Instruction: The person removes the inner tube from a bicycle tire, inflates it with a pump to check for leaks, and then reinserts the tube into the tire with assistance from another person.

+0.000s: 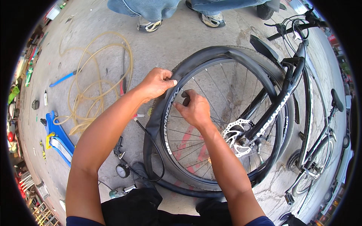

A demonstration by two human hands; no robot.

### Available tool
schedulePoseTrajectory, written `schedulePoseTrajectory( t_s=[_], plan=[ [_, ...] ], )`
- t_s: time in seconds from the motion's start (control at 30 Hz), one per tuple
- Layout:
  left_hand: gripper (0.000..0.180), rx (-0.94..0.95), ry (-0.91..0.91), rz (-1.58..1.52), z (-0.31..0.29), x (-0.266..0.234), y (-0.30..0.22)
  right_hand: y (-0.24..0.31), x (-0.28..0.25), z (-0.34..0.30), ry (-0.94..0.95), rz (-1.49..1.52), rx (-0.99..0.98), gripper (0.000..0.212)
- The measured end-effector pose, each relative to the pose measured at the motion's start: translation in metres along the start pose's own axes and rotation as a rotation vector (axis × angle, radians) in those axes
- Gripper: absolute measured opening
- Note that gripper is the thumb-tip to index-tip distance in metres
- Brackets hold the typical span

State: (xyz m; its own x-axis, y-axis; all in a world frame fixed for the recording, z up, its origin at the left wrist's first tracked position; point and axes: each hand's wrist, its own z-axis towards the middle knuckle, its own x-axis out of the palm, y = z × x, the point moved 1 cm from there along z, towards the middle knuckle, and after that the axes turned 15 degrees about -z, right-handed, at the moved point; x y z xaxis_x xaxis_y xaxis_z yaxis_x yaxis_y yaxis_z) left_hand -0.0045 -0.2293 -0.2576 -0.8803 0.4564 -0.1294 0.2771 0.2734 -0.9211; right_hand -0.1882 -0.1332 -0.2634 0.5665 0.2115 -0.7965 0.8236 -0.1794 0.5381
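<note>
Bicycle wheel: left hand, narrowed, at its upper-left edge; right hand, curled, inside it; grips unclear; right forearm hides its lower part.

black inner tube looped loosely about black spoked wheel, crossing its face at right.

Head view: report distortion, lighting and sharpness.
Head view: fisheye distortion crowds the saddle toward the round black border; head view: light on the concrete floor looks soft, without strong glare; head view: left hand, right hand and wheel rim look fairly sharp, clutter at the left edge softer.
</note>
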Motion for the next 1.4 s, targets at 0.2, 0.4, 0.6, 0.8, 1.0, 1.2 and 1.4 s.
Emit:
schedulePoseTrajectory(
  t_s=[0.2,0.4,0.6,0.8,1.0,1.2,1.4],
  plan=[
    [0.022,0.007,-0.020,0.044,-0.001,-0.003,0.000,-0.003,0.001,0.000,-0.003,0.017,-0.031,0.048],
    [0.024,-0.024,-0.066,-0.007,-0.012,-0.003,-0.009,-0.006,0.001,0.001,-0.046,0.053,-0.090,0.050],
    [0.022,0.003,-0.011,0.020,-0.020,-0.001,-0.014,-0.006,0.002,0.001,-0.041,0.019,-0.078,0.050],
    [0.019,-0.052,0.044,-0.071,-0.016,-0.010,-0.005,-0.005,0.001,0.001,-0.036,-0.019,-0.055,0.049],
    [0.023,-0.158,0.051,-0.374,-0.019,-0.021,0.009,-0.007,0.003,0.001,-0.033,0.036,-0.096,0.046],
    [0.028,-0.174,0.113,-0.492,-0.031,-0.038,0.019,-0.008,0.003,0.003,-0.014,-0.005,-0.080,0.048],
    [0.032,-0.157,0.086,-0.527,-0.040,-0.033,0.013,-0.008,0.001,0.003,0.048,-0.004,-0.068,0.048]
  ],
)
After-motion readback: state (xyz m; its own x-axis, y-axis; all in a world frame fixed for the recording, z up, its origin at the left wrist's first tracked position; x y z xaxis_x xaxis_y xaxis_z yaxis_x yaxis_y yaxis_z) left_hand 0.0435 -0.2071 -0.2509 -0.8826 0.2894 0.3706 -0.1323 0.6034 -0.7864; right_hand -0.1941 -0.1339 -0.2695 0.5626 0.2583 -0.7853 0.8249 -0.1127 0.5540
